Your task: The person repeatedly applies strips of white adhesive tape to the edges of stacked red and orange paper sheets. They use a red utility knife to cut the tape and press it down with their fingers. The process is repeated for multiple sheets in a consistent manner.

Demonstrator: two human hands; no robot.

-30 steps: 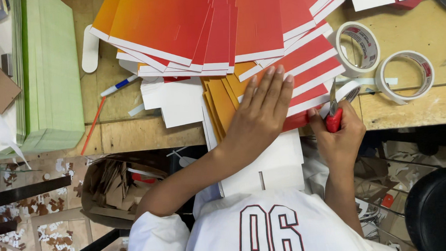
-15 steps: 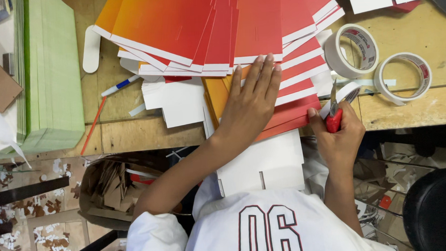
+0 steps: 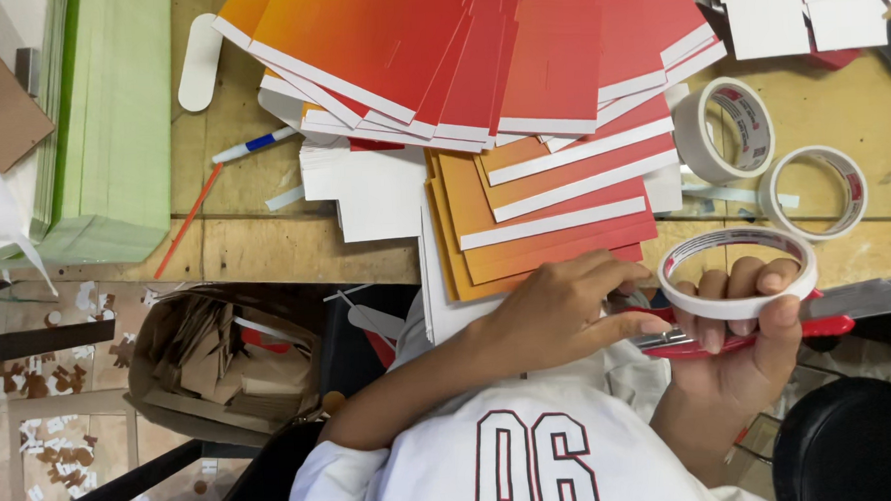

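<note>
Our right hand (image 3: 745,343) is clenched around a roll of white tape (image 3: 737,273) and a red-handled cutter (image 3: 750,332) at once: the fingers pass through the roll's core, the thumb presses its outer rim, and the cutter lies across the palm below, its metal blade end sticking out to the right. Our left hand (image 3: 558,311) reaches across from the left with its fingers curled and their tips at the cutter's red body, just beside the roll; we cannot tell whether they pinch a tape end or only touch.

Just above our left hand, a stack of orange and red cards (image 3: 544,211) with white strips along their edges lies at the near edge of the wooden table (image 3: 265,243). Further up, more red and orange sheets (image 3: 477,49) fan out. Two more tape rolls (image 3: 736,128) sit on the table to the right, near each other. To the left lie a marker pen (image 3: 251,146) and a pile of green sheets (image 3: 109,115). Below the table edge stands a brown paper bag of scraps (image 3: 220,361).
</note>
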